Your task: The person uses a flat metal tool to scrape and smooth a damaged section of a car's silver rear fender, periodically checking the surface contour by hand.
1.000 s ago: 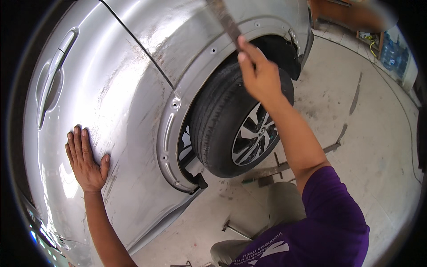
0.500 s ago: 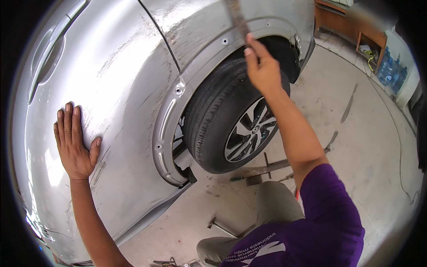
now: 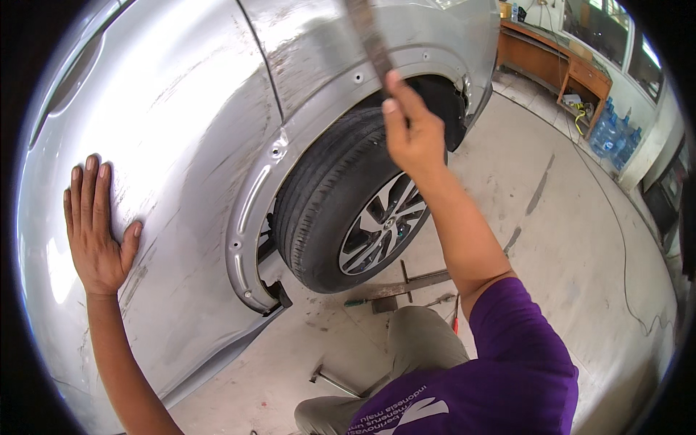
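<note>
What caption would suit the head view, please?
Left hand flat on a scuffed silver car door, right hand gripping a flat bar near the wheel.

Blue bottles point(image 3: 615, 139) stand beside a brown desk point(image 3: 589, 77), a thin cable point(image 3: 624, 250) lying on the floor point(image 3: 565, 246)

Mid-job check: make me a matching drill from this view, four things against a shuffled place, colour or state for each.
Things:
1. Left grip
2. Flat bar
3. Hammer
4. Plastic bottles

Matches:
A. Blue, near the wooden desk
B. Flat against the silver door
C. Lying on the floor
D. Held in the right grip

Pairs: 1-B, 2-D, 3-C, 4-A
</note>
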{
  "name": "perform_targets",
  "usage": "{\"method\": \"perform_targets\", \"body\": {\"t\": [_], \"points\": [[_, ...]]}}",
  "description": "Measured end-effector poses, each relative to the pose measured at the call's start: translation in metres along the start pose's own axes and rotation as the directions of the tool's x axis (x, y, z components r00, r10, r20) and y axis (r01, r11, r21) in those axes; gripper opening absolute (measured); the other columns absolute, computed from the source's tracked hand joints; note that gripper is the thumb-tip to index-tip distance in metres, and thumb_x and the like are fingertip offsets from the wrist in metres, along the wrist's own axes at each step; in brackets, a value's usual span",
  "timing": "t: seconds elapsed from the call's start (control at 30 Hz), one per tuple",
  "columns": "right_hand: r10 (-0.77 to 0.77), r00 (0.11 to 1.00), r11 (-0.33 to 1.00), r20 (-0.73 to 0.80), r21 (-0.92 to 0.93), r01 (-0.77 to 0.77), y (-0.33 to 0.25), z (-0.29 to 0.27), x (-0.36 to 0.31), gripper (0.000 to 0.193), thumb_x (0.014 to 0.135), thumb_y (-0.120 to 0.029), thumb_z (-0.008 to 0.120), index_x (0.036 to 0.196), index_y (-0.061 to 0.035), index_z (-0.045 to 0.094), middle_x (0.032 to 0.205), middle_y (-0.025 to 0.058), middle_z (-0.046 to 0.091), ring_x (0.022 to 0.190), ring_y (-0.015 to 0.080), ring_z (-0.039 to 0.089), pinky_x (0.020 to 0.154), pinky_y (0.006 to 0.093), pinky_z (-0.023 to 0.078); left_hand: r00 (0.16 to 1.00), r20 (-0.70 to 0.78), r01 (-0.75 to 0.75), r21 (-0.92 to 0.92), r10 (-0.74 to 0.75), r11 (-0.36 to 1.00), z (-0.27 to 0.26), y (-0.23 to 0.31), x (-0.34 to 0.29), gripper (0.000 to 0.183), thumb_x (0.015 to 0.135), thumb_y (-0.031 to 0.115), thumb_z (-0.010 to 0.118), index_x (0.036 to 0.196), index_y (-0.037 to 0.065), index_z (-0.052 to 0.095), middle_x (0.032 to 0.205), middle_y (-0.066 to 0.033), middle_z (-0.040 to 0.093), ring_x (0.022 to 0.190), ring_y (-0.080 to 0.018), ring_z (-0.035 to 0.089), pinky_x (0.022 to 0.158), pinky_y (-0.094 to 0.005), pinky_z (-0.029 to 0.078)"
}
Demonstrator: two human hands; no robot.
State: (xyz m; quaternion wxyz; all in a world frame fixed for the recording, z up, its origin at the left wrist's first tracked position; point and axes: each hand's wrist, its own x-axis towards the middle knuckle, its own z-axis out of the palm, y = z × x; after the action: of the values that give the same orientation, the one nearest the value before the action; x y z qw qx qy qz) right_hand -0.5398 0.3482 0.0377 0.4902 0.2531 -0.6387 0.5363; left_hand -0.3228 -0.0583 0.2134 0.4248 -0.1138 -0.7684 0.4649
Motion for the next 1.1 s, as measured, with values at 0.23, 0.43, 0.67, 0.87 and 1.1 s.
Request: {"method": "perform_targets", "body": {"t": [0.23,0.43,0.67,0.87,1.1], "points": [[0.229,0.966,0.971,-0.118,-0.038,-0.235,0.018,-0.013,0.017,0.042,0.1,-0.022,0.058,0.138,-0.0027,0.059,0.134,0.0178,0.065,0.121,0.0224,0.065,0.101,0.0317,0.048,1.0,-0.01,-0.004,0.009,0.004,1.0,0.007,0.001,0.002,0.079,0.096,0.065,0.043,0.158,0.017,0.032,0.163,-0.0051,0.033,0.153,-0.0237,0.023,0.127,-0.0442,0.017],[0.056,0.998,0.992,0.04,-0.111,-0.052,0.032,0.013,-0.008,0.041,0.098,-0.02,0.062,0.138,-0.0113,0.062,0.123,0.0147,0.071,0.108,0.0216,0.071,0.092,0.0309,0.052,0.999,0.032,0.035,0.05,-0.037,0.998,0.017,-0.001,0.0,0.08,0.092,0.074,0.037,0.156,0.026,0.036,0.161,-0.001,0.037,0.152,-0.0211,0.026,0.126,-0.0434,0.018],[0.043,0.988,0.971,0.148,-0.239,-0.006,0.003,0.01,-0.002,0.039,0.099,-0.022,0.061,0.137,-0.0124,0.063,0.124,0.0156,0.07,0.111,0.0239,0.07,0.095,0.0318,0.052,1.0,-0.028,-0.005,0.014,0.005,1.0,0.018,-0.004,-0.005,0.082,0.094,0.068,0.042,0.159,0.02,0.03,0.164,-0.0042,0.03,0.154,-0.0225,0.021,0.127,-0.0457,0.016],[0.067,0.995,0.998,-0.078,0.021,-0.066,0.008,0.01,0.01,0.04,0.099,-0.019,0.061,0.137,-0.0088,0.061,0.13,0.0167,0.067,0.124,0.024,0.063,0.104,0.0308,0.046,0.998,0.063,0.021,0.038,-0.024,0.999,0.018,-0.007,-0.008,0.08,0.092,0.07,0.041,0.158,0.025,0.033,0.163,-0.0028,0.033,0.153,-0.0229,0.024,0.126,-0.0455,0.017],[0.219,0.974,0.974,-0.053,0.068,-0.215,0.012,0.015,0.017,0.036,0.099,-0.022,0.06,0.133,-0.0111,0.065,0.126,0.0185,0.068,0.115,0.0287,0.068,0.095,0.0324,0.052,1.0,0.009,0.012,0.015,-0.012,1.0,0.022,-0.005,-0.008,0.081,0.093,0.068,0.042,0.159,0.022,0.03,0.164,-0.0042,0.03,0.154,-0.0234,0.02,0.127,-0.0467,0.014]]}}
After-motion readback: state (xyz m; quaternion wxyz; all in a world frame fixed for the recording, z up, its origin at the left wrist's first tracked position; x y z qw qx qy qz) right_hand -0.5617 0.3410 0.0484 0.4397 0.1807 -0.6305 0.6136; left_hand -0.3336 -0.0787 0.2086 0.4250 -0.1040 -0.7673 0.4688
